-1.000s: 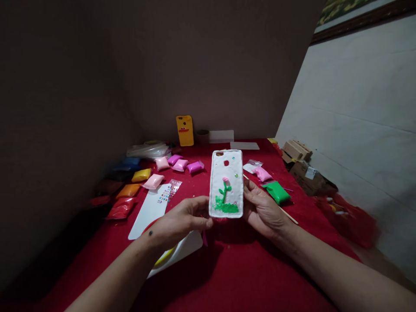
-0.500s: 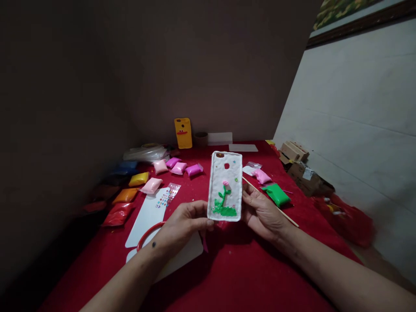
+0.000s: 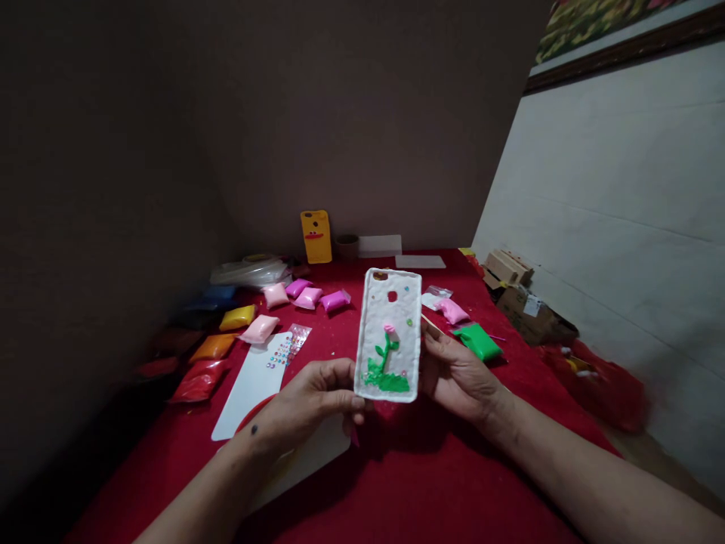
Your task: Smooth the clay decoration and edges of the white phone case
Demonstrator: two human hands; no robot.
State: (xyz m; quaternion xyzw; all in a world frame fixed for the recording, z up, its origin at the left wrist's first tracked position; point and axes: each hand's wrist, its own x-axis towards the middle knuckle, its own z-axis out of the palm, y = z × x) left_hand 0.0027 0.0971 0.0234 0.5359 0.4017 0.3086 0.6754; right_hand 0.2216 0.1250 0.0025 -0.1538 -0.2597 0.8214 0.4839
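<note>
I hold a white phone case (image 3: 390, 317) upright above the red table (image 3: 408, 483). It carries a clay flower with a pink bloom, a green stem and green grass along the bottom, plus small gems. My left hand (image 3: 309, 400) pinches its lower left edge with closed fingers. On the other side, my right hand (image 3: 458, 374) grips the lower right edge from behind. A thin wooden stick (image 3: 431, 323) shows just past my right fingers; whether they touch it I cannot tell.
Clay packets in pink (image 3: 309, 297), yellow (image 3: 236, 318), orange (image 3: 212, 347), red (image 3: 195, 381) and green (image 3: 479, 341) lie around. A gem sticker sheet (image 3: 286, 349) rests on a white sheet (image 3: 249, 384). A yellow phone case (image 3: 316, 236) stands against the back wall. Boxes (image 3: 513, 268) sit right.
The phone case and both hands have dropped a little and shifted left, with the case now tilted slightly. The view has tipped upward a bit.
</note>
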